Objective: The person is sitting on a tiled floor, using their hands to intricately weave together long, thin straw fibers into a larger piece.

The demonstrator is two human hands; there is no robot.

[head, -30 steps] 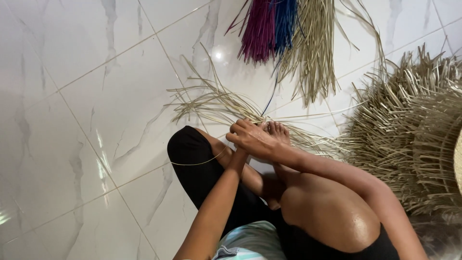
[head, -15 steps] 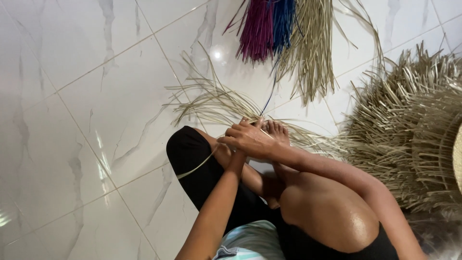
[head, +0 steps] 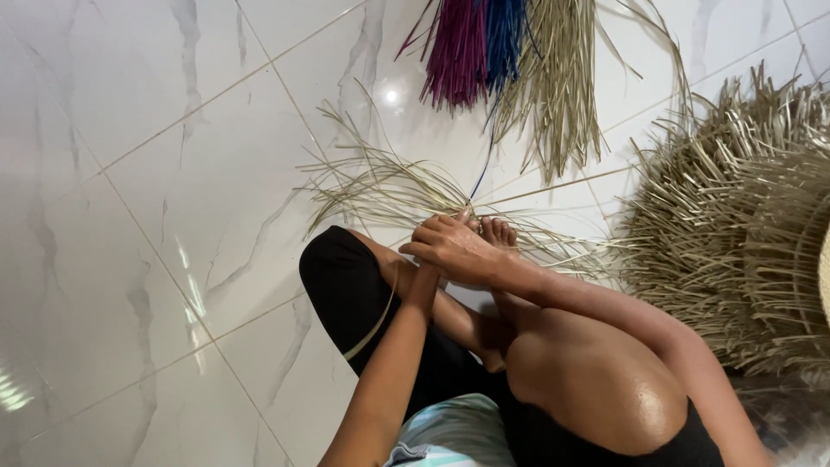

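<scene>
Down on the white marble-tiled floor (head: 130, 173), a person sits with knees drawn up, both hands meeting just in front of the bare foot (head: 499, 232). The right hand (head: 451, 246) lies on top, its fingers (head: 432, 232) curled narrow and pinched around the pale dried straw strips (head: 380, 186) where they gather at the toes. The left hand (head: 422, 278) is tucked underneath, mostly hidden; I cannot tell how its fingers stand, though it seems to be on the one long pale strip (head: 373, 320) that loops down across the black trouser leg (head: 346, 285).

The strips fan outward over the tiles from the point where the foot and hands pin them. I'd judge them very light, thin and springy: they bend readily but would likely crease or split if folded sharply, and their dry, smooth faces look apt to slip through a loose pinch. The best hold seems to be close to the crossing point, flat between fingertip and thumb.

Farther off lie a magenta bundle of dyed straw (head: 458, 47), a blue bundle (head: 506, 35) beside it, and a natural tan bundle (head: 558, 78). To the right sits a large woven straw piece with bristling loose ends (head: 735, 225).
</scene>
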